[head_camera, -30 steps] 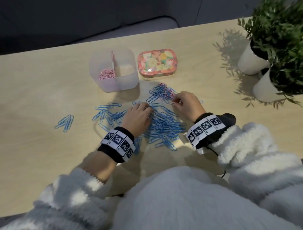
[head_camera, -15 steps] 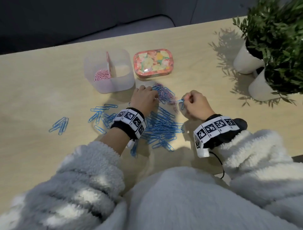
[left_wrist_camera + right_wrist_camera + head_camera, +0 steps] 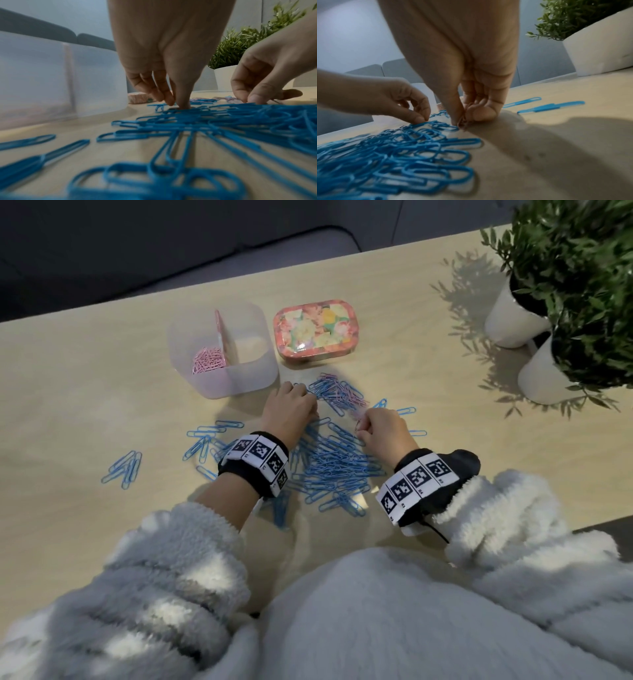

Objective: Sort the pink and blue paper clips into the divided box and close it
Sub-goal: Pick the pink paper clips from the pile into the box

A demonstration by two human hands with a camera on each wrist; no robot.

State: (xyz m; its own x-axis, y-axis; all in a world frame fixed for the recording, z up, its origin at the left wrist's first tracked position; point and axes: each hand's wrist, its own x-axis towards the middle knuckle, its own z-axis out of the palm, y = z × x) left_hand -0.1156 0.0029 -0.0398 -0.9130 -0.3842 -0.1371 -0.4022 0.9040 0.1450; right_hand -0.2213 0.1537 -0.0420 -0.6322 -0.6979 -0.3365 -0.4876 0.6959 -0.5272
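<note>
Beside the right hand (image 3: 467, 105), whose grip pinches pink clips (image 3: 462, 122), the left hand (image 3: 289, 412) presses blue clips (image 3: 335, 463) with loosely curled fingers; lift pink ones clear before carrying them to the divided box (image 3: 239, 378) beyond.

No legible text, brand or number appears in any view.
The wristbands (image 3: 256, 459) (image 3: 416, 479) carry rows of black-and-white square code markers with tiny characters beneath them, too small to read; the floral tin (image 3: 314, 329) shows a small dark mark on its near wall, likewise unreadable.
</note>
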